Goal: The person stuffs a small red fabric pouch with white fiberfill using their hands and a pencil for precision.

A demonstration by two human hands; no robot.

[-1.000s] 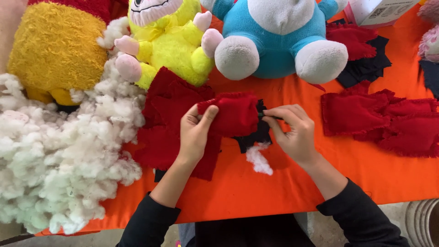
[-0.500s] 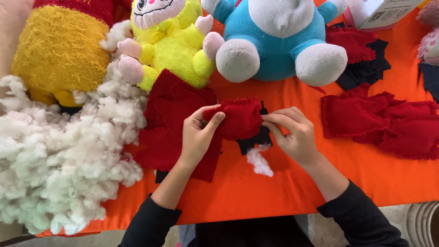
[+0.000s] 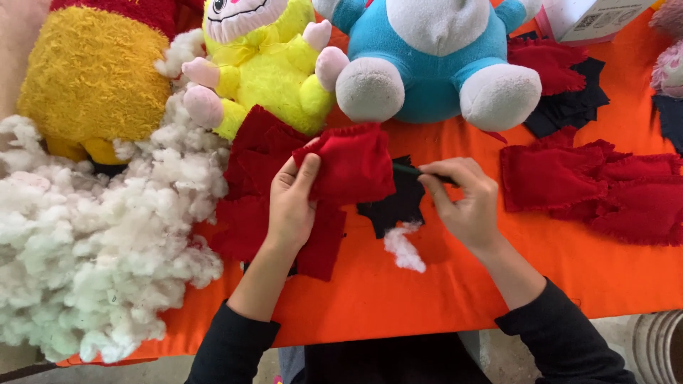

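Orange cloth covers the table (image 3: 427, 313). Left of the red pouch (image 3: 352, 167) lies a big heap of white stuffing (image 3: 92, 242); behind it sit yellow (image 3: 274, 67) and blue plush toys (image 3: 434, 64), and to its right lie flat red pieces (image 3: 590, 185). The left hand (image 3: 292, 203) pinches the pouch at its edge. The right hand (image 3: 462, 199) is closed on a thin dark stick (image 3: 409, 169) pushed into it. The pouch looks soft and only partly filled, I think; a small tuft (image 3: 404, 247) waits below.

stuffing heap (image 3: 85, 249) left on tabletop (image 3: 498, 284) | plush toys (image 3: 284, 71) behind | sewn pieces (image 3: 590, 188) right | fabric pouch (image 3: 352, 167) centre, probably over scraps (image 3: 398, 203)
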